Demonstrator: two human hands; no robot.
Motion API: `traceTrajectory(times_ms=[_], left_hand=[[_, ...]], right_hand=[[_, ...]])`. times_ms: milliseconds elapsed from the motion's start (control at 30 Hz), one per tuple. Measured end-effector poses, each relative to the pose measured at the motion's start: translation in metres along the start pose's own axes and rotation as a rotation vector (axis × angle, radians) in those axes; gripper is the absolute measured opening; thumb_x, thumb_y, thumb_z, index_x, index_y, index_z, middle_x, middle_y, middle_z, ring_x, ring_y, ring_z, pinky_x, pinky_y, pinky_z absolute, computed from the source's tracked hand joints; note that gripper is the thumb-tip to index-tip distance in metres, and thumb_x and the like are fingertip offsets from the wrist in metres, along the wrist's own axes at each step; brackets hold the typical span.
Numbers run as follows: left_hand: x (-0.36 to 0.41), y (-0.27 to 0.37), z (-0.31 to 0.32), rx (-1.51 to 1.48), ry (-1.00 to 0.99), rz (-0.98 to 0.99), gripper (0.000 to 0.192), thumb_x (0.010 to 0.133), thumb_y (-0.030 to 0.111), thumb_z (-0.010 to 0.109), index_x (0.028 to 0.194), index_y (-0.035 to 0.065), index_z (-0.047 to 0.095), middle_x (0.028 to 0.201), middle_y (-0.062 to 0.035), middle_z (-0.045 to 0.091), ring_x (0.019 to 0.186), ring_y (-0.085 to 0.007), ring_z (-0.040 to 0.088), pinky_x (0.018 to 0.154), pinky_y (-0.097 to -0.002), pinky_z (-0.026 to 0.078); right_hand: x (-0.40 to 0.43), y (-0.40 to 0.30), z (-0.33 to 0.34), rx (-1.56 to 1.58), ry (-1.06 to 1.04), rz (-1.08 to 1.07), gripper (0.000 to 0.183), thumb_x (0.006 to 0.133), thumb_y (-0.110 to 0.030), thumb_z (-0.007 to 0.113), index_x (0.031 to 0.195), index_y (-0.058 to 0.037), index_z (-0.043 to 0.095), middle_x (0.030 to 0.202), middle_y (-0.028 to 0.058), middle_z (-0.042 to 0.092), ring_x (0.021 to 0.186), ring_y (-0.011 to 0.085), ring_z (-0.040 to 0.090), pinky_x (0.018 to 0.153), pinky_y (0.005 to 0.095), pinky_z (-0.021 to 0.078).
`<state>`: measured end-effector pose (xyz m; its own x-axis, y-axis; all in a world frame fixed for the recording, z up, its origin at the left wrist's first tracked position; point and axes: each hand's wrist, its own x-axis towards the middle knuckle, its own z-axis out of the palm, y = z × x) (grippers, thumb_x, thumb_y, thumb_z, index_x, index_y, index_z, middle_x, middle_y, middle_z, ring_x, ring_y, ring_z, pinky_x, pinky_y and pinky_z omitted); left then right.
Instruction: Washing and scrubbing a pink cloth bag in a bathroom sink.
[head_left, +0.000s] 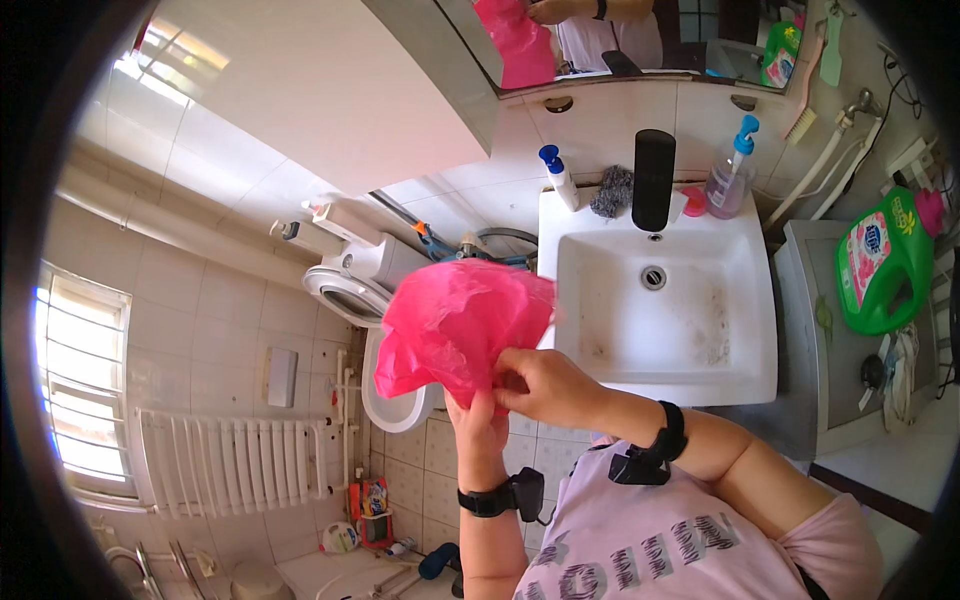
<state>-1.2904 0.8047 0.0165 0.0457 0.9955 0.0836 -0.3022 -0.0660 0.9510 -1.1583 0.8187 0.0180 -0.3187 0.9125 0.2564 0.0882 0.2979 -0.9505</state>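
Note:
A thin pink plastic bag (465, 322), crinkled and puffed out, hangs between my hands, over the floor to the left of the white sink (645, 382). My left hand (480, 424) grips its gathered lower edge from below, with the thumb on the film. Close beside it, my right hand (544, 386) pinches the bag with thumb and index finger. The far side of my left hand's fingers is hidden by the bag. Both wrists wear black straps with small devices.
A toilet (397, 397) stands behind the bag. On the sink's back edge are a black faucet (654, 180), a blue-capped white bottle (559, 180), a grey scrubber (613, 192) and a pump bottle (729, 184). A green detergent jug (885, 262) sits right; a cabinet (337, 82) juts out upper left.

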Motion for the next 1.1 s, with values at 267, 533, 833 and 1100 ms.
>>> traceTrajectory(times_ms=[267,533,833,1100], left_hand=[[-0.006,-0.020,0.003,-0.326,0.073,-0.005,0.048,0.094,0.033,0.029,0.132,0.0045,0.034,0.132,-0.0129,0.041,0.121,-0.0265,0.041,0.101,-0.0409,0.034],[0.002,-0.007,0.009,-0.732,0.012,-0.159,0.045,0.094,0.032,0.036,0.130,0.0048,0.038,0.131,-0.0115,0.043,0.122,-0.0269,0.040,0.102,-0.0421,0.032],[0.001,0.005,-0.006,-0.709,0.152,-0.112,0.043,0.093,0.032,0.040,0.127,0.0052,0.041,0.127,-0.0119,0.048,0.115,-0.0286,0.047,0.100,-0.0450,0.035],[0.007,0.032,-0.016,-0.677,0.178,-0.175,0.047,0.092,0.037,0.039,0.127,0.0052,0.041,0.123,-0.0133,0.050,0.110,-0.0310,0.051,0.092,-0.0484,0.043]], right_hand=[[0.011,-0.026,0.004,-0.428,0.065,-0.542,0.048,0.078,-0.024,0.061,0.121,-0.0071,0.050,0.123,0.0144,0.046,0.117,0.0312,0.042,0.097,0.0437,0.0335],[0.014,0.055,-0.004,-0.434,0.138,-0.054,0.071,0.080,-0.029,0.058,0.137,-0.0023,0.026,0.138,0.0189,0.031,0.126,0.0355,0.031,0.103,0.0532,0.0193],[0.009,0.057,-0.018,-0.547,-0.099,-0.095,0.066,0.086,-0.049,0.043,0.137,-0.0086,0.030,0.144,0.0143,0.023,0.133,0.0319,0.022,0.105,0.0549,0.0145],[0.010,0.089,-0.043,0.508,0.284,0.830,0.053,0.093,-0.039,0.040,0.128,0.0002,0.039,0.136,0.0143,0.037,0.124,0.0240,0.037,0.103,0.0365,0.0296]])
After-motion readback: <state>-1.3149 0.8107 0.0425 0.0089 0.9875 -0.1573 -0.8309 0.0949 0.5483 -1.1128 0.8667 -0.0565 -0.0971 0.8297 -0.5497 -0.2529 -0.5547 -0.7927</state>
